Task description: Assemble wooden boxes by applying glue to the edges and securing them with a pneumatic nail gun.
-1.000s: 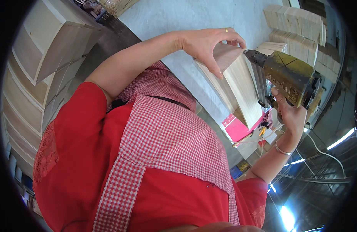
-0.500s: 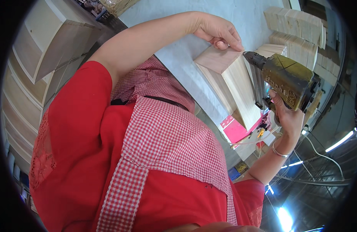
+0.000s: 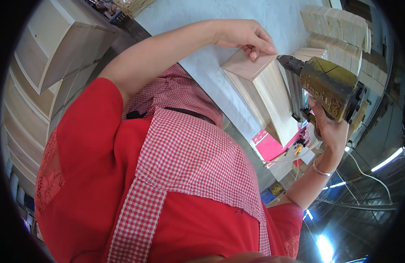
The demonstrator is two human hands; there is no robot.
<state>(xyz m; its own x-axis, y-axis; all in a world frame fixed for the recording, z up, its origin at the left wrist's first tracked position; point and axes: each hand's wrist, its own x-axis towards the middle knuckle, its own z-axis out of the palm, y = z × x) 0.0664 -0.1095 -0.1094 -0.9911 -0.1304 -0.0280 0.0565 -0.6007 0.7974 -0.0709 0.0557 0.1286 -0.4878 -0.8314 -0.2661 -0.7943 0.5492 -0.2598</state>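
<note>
Gingham apron (image 3: 198, 158) in red and white lies closest, over a red short-sleeved top (image 3: 79, 175). Beyond it, the left hand (image 3: 246, 37) reaches across, fingers bent inward, thumb and fingertips at one corner of a long, pale, bare-wood box (image 3: 274, 101); whether they pinch that edge or only rest on it, I cannot tell. The right hand (image 3: 327, 125) is wrapped around the handle of a worn yellow-and-black nail gun (image 3: 327, 83). The box lies on a pale blue-grey tabletop (image 3: 290, 26), below and to the right of the left hand, its long axis running from the end panel by that hand down and slightly rightward to a bright pink sheet (image 3: 272, 147). The left hand is nearer the panel; its fingertips and the gun's nose meet about the same corner, the nose on the right, touching or just beside it. Farther back stand stacked pale wooden boards (image 3: 334, 24).
</note>
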